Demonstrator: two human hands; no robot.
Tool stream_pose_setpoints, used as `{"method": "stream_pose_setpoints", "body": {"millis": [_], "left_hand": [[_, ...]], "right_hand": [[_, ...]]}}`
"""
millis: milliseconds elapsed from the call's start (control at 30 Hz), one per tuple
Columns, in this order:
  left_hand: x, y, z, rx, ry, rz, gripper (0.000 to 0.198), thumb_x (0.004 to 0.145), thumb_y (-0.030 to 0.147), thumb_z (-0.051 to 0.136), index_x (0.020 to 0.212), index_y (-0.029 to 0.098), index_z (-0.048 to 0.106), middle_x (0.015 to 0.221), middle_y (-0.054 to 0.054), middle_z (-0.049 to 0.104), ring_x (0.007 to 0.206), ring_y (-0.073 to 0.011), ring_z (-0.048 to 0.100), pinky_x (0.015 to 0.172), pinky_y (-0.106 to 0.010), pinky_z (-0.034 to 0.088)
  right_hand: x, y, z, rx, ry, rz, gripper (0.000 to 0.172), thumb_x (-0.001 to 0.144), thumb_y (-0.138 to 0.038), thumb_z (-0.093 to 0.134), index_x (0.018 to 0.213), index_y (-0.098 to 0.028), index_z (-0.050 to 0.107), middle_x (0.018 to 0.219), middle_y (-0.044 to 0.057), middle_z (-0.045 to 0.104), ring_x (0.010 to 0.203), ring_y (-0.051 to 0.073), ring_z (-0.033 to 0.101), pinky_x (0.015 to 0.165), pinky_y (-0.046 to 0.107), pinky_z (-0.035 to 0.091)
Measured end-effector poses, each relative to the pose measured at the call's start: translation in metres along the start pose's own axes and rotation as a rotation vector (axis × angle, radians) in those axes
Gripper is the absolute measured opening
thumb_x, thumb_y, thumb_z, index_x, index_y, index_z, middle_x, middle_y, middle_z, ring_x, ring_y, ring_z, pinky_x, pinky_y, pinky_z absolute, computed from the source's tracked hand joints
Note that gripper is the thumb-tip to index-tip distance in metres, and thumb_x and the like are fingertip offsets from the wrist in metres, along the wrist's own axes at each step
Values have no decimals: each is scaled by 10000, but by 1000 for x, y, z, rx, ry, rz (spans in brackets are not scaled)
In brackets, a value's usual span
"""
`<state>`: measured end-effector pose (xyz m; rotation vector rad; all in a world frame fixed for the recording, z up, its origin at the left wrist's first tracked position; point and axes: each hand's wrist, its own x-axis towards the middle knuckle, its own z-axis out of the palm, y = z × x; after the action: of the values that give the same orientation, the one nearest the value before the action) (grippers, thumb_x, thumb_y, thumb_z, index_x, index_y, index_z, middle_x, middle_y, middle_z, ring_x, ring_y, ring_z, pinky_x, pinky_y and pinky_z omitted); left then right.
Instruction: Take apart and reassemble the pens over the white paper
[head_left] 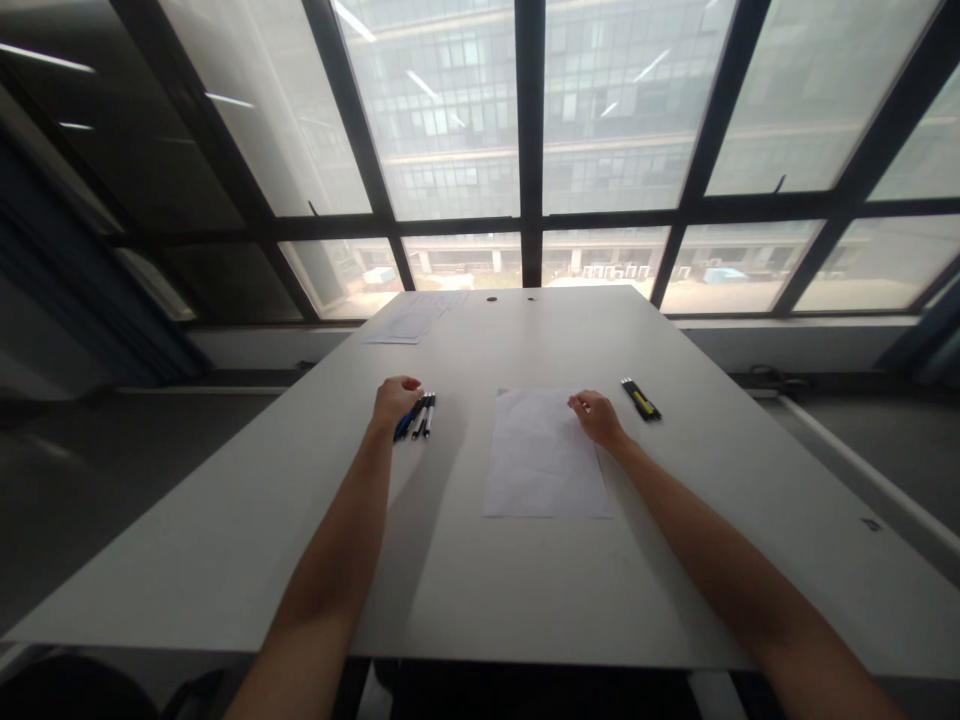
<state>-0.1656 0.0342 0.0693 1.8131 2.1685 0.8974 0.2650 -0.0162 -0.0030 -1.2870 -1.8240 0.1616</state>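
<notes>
My left hand (396,399) is at the far end of a small row of pens (421,418), some black and white, one with blue. Its fingers are curled in and partly cover the blue one; whether they hold anything is hidden. Over the right edge of a white sheet of paper (544,460) is my right hand (596,416), fingers bent together, with nothing visible in them. I cannot tell if it touches the sheet. To its right lies a bundle of dark pens or pencils (641,399) with a yellow part among them.
The white table (480,590) runs away toward tall windows. More printed sheets (409,322) lie at its far left edge. Two small dark spots, perhaps cable holes (492,299), are near the far end. Blue curtains (82,260) hang at left.
</notes>
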Motion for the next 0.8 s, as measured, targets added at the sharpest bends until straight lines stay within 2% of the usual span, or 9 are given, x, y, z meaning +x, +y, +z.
{"method": "stream_pose_setpoints", "body": {"millis": [67,333,533,800], "left_hand": [[2,-12,-2,18,23,-24,282,714,277,695,961,150,741,954,-81,750,886,-191,684,805,-243,496],[9,-43,6,87,-28,-176,270,663,239,718,922,173,758,940,-84,758,876,-225,695,763,-266,502],[13,-53,11,129,25,-184,296,653,155,689,942,164,751,941,-95,758,937,-238,691,837,-280,507],[15,-56,14,123,1,-245,332,660,232,734,983,158,753,970,-108,751,905,-235,691,809,-272,507]], "right_hand": [[0,1,1,8,-4,5,292,927,-272,477,741,-179,683,794,68,708,755,186,612,721,281,443],[-1,2,0,19,-17,21,298,925,-278,472,734,-180,678,796,69,711,742,184,618,702,277,445],[-1,1,-1,19,-19,25,298,917,-282,474,726,-177,678,791,72,710,728,185,616,696,281,446],[-1,1,-1,26,-24,31,299,915,-287,473,720,-182,675,783,66,707,731,181,616,702,277,448]]}}
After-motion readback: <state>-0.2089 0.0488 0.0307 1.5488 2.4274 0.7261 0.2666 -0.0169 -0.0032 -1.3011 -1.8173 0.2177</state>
